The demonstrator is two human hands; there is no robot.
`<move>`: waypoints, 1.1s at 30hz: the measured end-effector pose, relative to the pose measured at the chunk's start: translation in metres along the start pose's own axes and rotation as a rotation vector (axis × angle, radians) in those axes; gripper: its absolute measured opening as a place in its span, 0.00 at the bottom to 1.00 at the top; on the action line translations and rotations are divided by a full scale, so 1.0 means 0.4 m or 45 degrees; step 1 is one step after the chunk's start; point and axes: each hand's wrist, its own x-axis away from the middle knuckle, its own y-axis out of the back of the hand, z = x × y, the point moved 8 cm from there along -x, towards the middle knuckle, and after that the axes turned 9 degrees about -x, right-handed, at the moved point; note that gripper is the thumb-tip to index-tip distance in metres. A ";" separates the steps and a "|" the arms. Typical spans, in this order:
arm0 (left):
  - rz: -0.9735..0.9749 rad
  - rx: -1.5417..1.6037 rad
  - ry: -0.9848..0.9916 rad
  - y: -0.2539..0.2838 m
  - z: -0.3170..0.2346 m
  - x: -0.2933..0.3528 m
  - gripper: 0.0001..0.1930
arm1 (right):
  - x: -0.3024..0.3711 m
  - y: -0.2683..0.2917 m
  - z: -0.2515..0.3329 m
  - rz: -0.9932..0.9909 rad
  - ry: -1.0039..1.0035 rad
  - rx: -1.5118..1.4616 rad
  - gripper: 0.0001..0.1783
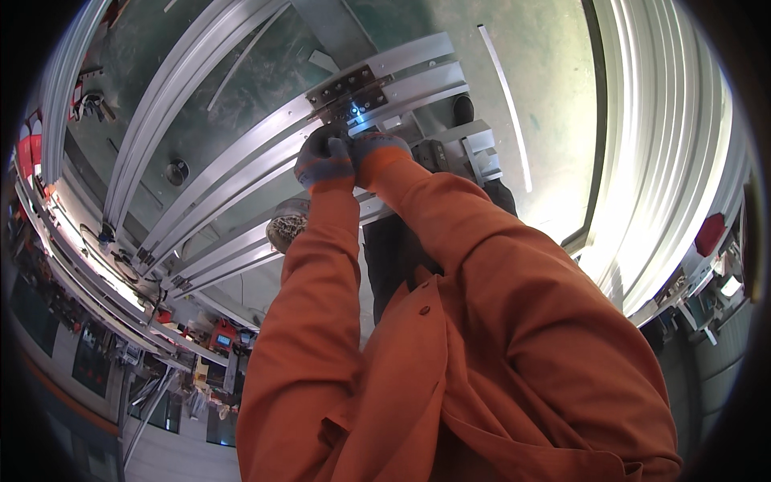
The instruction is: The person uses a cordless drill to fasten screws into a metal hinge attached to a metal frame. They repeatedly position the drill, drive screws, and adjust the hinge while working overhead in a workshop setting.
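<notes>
My gloved left hand [325, 157] is closed, its fingers curled close against my right hand at the metal frame; what they hold is hidden. My gloved right hand [379, 149] is wrapped round what looks like a cordless driver, mostly covered by the hand. Its dark base [430, 156] shows beside the right wrist. A bluish-white light shines just beyond both hands on a dark hinge plate [347, 88] with several holes and screws. The plate lies across two silver aluminium profiles [434, 78].
Long aluminium profiles [193, 56] run along the left, and bright stacked ones [654, 145] along the right. A thin white strip [506, 104] lies on the green floor [538, 48]. A patterned shoe [287, 226] stands by the frame. Shelves with tools [213, 345] are at lower left.
</notes>
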 end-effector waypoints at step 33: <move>-0.086 -0.126 -0.024 0.018 -0.009 -0.021 0.15 | 0.023 0.040 0.032 0.035 -0.002 0.008 0.27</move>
